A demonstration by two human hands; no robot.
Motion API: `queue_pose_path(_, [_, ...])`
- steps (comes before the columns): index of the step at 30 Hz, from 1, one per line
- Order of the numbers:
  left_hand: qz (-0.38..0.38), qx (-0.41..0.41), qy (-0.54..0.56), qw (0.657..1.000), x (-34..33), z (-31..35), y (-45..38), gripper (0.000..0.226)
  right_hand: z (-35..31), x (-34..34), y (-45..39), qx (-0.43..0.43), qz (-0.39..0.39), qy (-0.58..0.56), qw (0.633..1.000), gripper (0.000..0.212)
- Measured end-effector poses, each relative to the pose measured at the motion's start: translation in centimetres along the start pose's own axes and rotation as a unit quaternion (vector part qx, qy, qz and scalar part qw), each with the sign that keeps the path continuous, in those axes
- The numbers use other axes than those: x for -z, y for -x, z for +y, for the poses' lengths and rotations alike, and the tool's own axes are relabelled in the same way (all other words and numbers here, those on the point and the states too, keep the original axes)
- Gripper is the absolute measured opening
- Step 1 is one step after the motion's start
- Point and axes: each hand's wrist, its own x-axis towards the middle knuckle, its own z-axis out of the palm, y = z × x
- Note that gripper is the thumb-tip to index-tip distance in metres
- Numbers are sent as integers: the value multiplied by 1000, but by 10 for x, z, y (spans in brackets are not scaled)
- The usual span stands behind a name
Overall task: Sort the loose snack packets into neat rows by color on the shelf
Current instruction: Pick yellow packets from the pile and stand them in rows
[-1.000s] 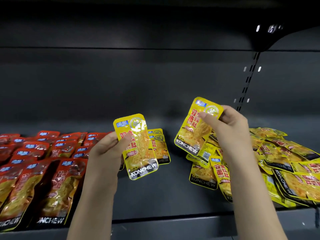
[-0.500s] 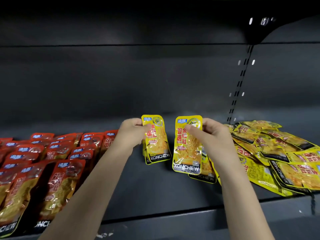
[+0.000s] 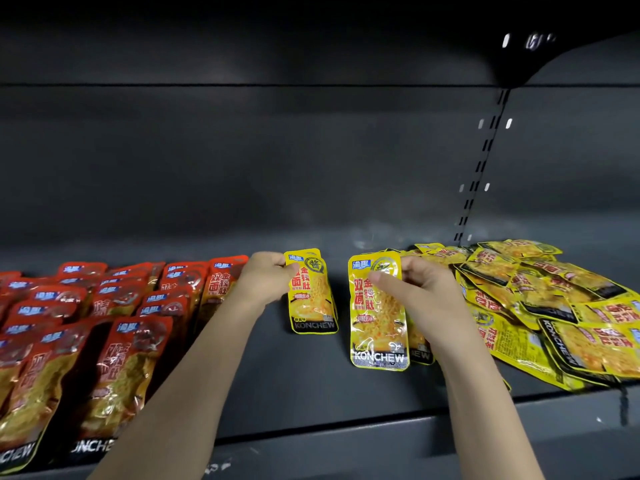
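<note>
My left hand (image 3: 268, 277) pinches the top of a yellow snack packet (image 3: 311, 296) that lies at the back middle of the dark shelf (image 3: 304, 382), on top of another yellow packet. My right hand (image 3: 419, 289) grips a second yellow packet (image 3: 375, 327) by its top edge, with my thumb across its front, just right of the first. This packet overlaps another yellow one beneath it. Red packets (image 3: 114, 341) lie in rows on the left. A loose heap of yellow packets (image 3: 554, 306) covers the right side.
The shelf's front lip (image 3: 346, 441) runs across the bottom. A dark back panel (image 3: 277, 161) closes the rear, with a slotted upright (image 3: 479, 168) at the right. An upper shelf overhangs the top.
Both hands have moved down and toward the back of the shelf with their yellow packets. The left packet now lies on the yellow one in the middle.
</note>
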Motion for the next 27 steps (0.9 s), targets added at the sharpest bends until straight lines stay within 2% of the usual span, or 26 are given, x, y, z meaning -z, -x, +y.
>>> queue_pose_path(4, [14,-7,-16,1000,-1,-4,0,11,5,1,1,-11,-7,-7,1000,13])
queue_pose_path(7, [12,2,-30,999,-2,-5,0,18,7,1,0,-16,-10,-6,1000,6])
queue_pose_path(12, [22,3,-32,999,-3,-1,7,34,2,-3,-3,-18,-27,4,999,24])
queue_pose_path(14, [33,0,-33,999,0,1,11,28,0,-5,-4,-29,-36,-2,999,14])
queue_pose_path(15, [38,-3,-31,999,2,3,14,16,-2,-6,-4,-38,-41,-7,998,9])
queue_pose_path(16, [55,-13,-33,998,4,5,17,12,-4,-7,-4,-45,-47,-7,998,8])
queue_pose_path(17, [77,-22,-42,996,7,6,19,25,-6,-8,-5,-52,-53,-5,997,9])
queue_pose_path(19, [126,-64,-66,988,14,11,27,34,-10,-9,-7,-57,-63,2,996,11])
queue_pose_path(23, [178,-134,-57,973,26,15,50,21,-13,-15,-15,-68,-83,47,993,27])
queue_pose_path(27, [208,-167,-55,962,29,2,72,17,-10,-33,-23,-98,-111,41,988,23])
